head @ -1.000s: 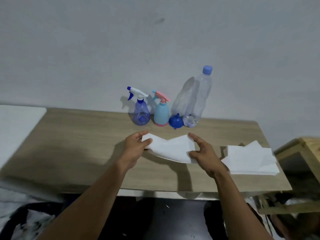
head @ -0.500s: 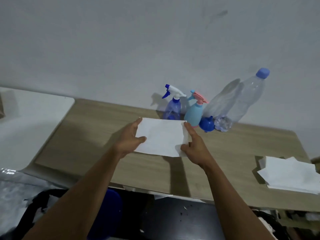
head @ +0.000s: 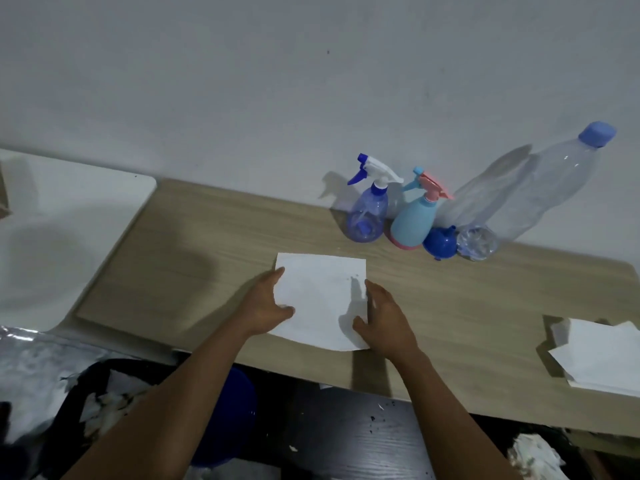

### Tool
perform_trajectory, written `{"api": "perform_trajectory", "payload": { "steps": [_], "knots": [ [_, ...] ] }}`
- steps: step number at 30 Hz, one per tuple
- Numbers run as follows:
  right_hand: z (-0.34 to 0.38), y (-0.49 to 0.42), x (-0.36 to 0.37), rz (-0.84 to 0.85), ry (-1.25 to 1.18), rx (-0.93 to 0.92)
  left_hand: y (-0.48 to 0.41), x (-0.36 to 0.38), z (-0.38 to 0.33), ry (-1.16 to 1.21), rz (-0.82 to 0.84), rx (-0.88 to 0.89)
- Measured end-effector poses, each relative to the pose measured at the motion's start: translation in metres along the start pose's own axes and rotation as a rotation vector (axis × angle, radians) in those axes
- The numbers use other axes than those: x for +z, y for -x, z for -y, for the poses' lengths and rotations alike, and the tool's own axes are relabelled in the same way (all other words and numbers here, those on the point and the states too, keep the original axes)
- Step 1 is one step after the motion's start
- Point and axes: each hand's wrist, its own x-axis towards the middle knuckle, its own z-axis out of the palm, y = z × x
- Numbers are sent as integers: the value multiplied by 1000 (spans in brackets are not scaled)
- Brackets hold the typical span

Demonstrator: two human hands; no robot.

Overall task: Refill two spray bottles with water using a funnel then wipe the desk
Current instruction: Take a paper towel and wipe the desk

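You've got the white paper sheet [head: 320, 299] lying on the wooden desk [head: 194, 258], your left hand [head: 265, 304] gripping its left edge, thumb on top, and your right hand [head: 384, 315] pinching its right edge. The 2 spray bottles, the purple one [head: 369, 216] and the light blue one [head: 414, 221], stand by the wall, the blue funnel [head: 440, 242] and water bottle [head: 526, 195] just beside them. A paper stack [head: 602, 355] lies at the far right.
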Motion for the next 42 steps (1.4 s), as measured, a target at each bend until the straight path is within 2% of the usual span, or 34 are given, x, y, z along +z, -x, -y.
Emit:
{"api": "perform_trajectory", "payload": {
  "steps": [3,5,6,9,12,16,32,42],
  "knots": [
    [8,0,-4,-229,129,23,5,2,-5,-134,-279,-34],
    [14,-7,-1,-340,161,-31,4,7,-10,-290,-435,108],
    [16,-13,3,-365,160,-86,1,12,-11,-368,-458,213],
    [25,-29,28,-261,256,-213,-19,28,-3,-604,-365,394],
    [20,-41,54,-85,435,-270,-35,42,12,-777,-227,380],
    [6,-53,67,5,561,-272,-47,53,28,-776,-166,375],
    [0,-71,63,40,611,-255,-61,52,32,-794,-212,365],
    [-38,-82,24,32,601,-280,-75,87,-6,-785,-234,369]
  ]
}}
